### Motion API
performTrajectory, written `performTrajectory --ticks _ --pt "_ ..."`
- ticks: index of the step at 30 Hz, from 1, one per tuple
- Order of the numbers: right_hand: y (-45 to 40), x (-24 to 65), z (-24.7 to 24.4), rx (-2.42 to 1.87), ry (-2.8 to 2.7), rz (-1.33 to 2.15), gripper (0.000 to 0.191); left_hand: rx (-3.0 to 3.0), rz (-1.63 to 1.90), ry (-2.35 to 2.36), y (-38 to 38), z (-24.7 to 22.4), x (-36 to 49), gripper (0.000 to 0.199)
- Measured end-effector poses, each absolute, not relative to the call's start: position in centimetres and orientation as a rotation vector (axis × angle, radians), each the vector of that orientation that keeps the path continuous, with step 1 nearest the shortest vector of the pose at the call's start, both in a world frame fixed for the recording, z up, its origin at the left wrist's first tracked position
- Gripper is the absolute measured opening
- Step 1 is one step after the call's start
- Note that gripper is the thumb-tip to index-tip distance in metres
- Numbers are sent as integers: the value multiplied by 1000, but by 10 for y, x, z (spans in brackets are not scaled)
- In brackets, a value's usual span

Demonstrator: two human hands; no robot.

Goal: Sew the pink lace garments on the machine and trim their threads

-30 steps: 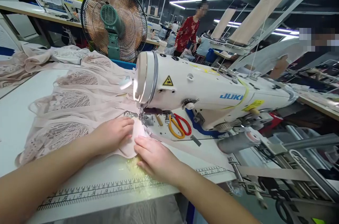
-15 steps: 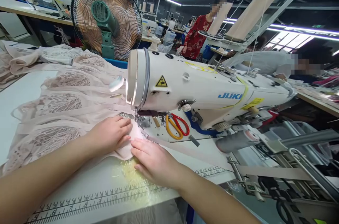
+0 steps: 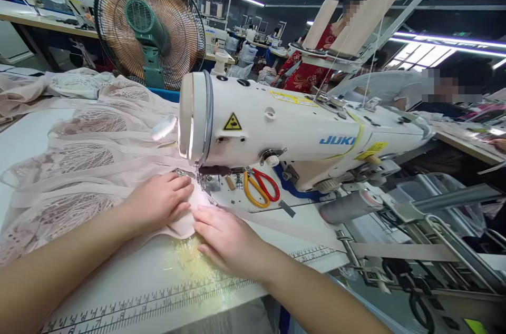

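Observation:
A white sewing machine [image 3: 253, 123] stands over pale pink fabric [image 3: 185, 220] that lies under its needle area. My left hand [image 3: 160, 202] rests on the fabric left of the needle, fingers pointing toward it and close together, with the fabric's edge beneath. Just right of it, my right hand [image 3: 225, 236] presses on the fabric's right edge, its thumb lower down on the table. A pale strip [image 3: 284, 226] runs from the needle area to a metal roller at the right. More pink lace garments [image 3: 85, 155] spread out to the left in a row.
Scissors with orange and red handles [image 3: 261, 187] lie on the machine bed beside a small grey metal piece [image 3: 287, 208]. A grey thread cone [image 3: 350, 207] is further right. Behind stands a large fan [image 3: 150, 28]. A person in red [image 3: 312, 70] is in the background.
The whole view has shifted slightly, so machine and fan appear further left. The person in red now appears further right, behind the thread cones. Both hands stay on the fabric, nearly unchanged.

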State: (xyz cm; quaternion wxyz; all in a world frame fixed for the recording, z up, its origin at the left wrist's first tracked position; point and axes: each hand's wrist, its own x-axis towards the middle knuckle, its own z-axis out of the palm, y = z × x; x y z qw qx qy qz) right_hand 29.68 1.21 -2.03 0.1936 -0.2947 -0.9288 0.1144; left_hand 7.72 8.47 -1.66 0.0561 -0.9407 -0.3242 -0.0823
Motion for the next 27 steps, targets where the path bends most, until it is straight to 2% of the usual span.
performTrajectory --ticks 27 --pt "12 303 -21 -742 -2564 322 19 -2802 -233 -903 84 -15 75 31"
